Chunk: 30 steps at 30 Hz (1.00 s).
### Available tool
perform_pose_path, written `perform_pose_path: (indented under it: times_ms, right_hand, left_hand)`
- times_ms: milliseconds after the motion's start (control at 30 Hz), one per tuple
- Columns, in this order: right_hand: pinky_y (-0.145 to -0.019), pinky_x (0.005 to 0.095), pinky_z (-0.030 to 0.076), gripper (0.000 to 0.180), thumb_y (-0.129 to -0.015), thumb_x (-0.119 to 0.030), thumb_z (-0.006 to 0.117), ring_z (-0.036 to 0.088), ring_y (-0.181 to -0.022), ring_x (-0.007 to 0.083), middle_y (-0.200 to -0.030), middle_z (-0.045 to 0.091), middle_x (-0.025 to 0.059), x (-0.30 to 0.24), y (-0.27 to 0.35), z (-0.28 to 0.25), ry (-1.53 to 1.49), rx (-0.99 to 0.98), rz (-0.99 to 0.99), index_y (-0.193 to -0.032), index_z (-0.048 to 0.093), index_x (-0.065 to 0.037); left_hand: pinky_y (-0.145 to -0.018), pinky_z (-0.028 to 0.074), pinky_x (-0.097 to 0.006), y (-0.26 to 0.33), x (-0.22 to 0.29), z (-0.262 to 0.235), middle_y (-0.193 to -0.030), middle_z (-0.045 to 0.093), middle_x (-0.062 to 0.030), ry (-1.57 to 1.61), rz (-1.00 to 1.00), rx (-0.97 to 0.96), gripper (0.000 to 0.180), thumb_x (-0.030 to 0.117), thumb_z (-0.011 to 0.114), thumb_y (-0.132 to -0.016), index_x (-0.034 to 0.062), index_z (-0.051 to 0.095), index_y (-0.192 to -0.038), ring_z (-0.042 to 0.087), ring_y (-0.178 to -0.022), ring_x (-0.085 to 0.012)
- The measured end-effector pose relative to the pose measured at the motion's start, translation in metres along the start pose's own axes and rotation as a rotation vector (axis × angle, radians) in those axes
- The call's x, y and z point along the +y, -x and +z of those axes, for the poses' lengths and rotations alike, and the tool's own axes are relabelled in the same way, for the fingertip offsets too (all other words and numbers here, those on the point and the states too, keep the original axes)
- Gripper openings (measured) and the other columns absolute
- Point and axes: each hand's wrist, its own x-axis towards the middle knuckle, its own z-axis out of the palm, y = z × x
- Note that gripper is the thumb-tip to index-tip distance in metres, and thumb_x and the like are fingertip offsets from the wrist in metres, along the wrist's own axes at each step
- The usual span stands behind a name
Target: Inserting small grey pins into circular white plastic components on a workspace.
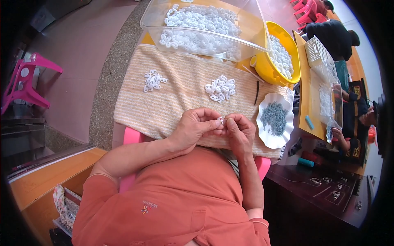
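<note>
Just to the left of the white wavy plate (274,143), a small white piece (221,119) is held in the air over the striped cloth (180,76). The left hand (198,125) pinches it with thumb and forefinger, and the fingers of the right hand (241,132) are also narrow, closed on it from the plate's side. Probably only the tips are used because the piece is so little, and both hands together make it steady (close to the body, it is also good for the eyes).

Many grey-blue bits (274,118) lie in the plate, whose raised edge, I think, stops them from scattering. Left of the plate and farther from the person is a pile of oval white rings (221,88); much more to the left is another white pile (154,80), perhaps set apart so that the two do not mix. A thin dark stick (257,92) rests near the plate's far left edge. Beyond the plate stand a yellow basin (294,43) and, more leftward, a clear box (254,46), both with plenty of white pieces.

The fingertips cover much of the held piece, so its full shape I cannot tell. The clear box is cut off by the upper border, and the bits in the plate are too tangled for counting.
</note>
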Motion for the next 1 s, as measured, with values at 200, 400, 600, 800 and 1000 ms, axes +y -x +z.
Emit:
perform_pose_path:
  times_ms: [200,400,600,800,1000]
  right_hand:
    - [-0.061,0.0193,0.047,0.017,-0.093,-0.015,0.059,0.056,-0.066,0.0074,-0.084,0.063,0.0042,0.0012,-0.0004,-0.0003,0.000,-0.015,-0.018,-0.096,0.060,0.002]
    - [-0.062,0.0192,0.047,0.017,-0.093,-0.014,0.059,0.057,-0.068,0.0072,-0.086,0.063,0.0047,0.0007,-0.0004,-0.0002,-0.010,-0.016,-0.018,-0.096,0.061,0.002]
    - [-0.063,0.0189,0.048,0.016,-0.093,-0.014,0.059,0.057,-0.069,0.0069,-0.087,0.063,0.0044,0.0012,-0.0002,0.0001,-0.022,-0.013,-0.011,-0.096,0.061,0.002]
    - [-0.064,0.0187,0.048,0.014,-0.093,-0.012,0.058,0.058,-0.071,0.0066,-0.088,0.063,0.0034,0.0029,-0.0002,-0.0015,0.011,-0.039,-0.028,-0.095,0.061,0.002]
    - [-0.066,0.0188,0.048,0.012,-0.094,-0.011,0.057,0.058,-0.073,0.0062,-0.089,0.063,0.0029,0.0027,0.0000,-0.0016,0.019,-0.046,-0.028,-0.095,0.061,0.001]
  left_hand:
    - [-0.078,0.057,-0.027,0.0012,0.0008,0.0001,-0.095,0.064,-0.0074,-0.040,-0.004,-0.005,0.016,0.000,0.062,-0.087,-0.0004,0.060,-0.103,0.065,-0.086,-0.0145]
    - [-0.079,0.057,-0.028,0.0024,0.0012,0.0015,-0.095,0.065,-0.0070,-0.027,-0.003,-0.012,0.017,0.001,0.062,-0.087,-0.0004,0.061,-0.104,0.065,-0.086,-0.0139]
    - [-0.079,0.057,-0.028,0.0029,0.0009,0.0012,-0.096,0.065,-0.0070,-0.033,-0.003,-0.012,0.017,0.001,0.062,-0.087,-0.0005,0.062,-0.104,0.065,-0.086,-0.0138]
    - [-0.078,0.057,-0.027,0.0028,0.0009,0.0008,-0.095,0.064,-0.0070,-0.042,-0.002,-0.006,0.017,0.001,0.062,-0.087,-0.0008,0.061,-0.104,0.065,-0.086,-0.0137]
    - [-0.078,0.057,-0.027,0.0027,0.0014,0.0018,-0.096,0.064,-0.0069,-0.049,-0.001,-0.001,0.017,0.001,0.063,-0.087,-0.0010,0.060,-0.103,0.065,-0.086,-0.0139]
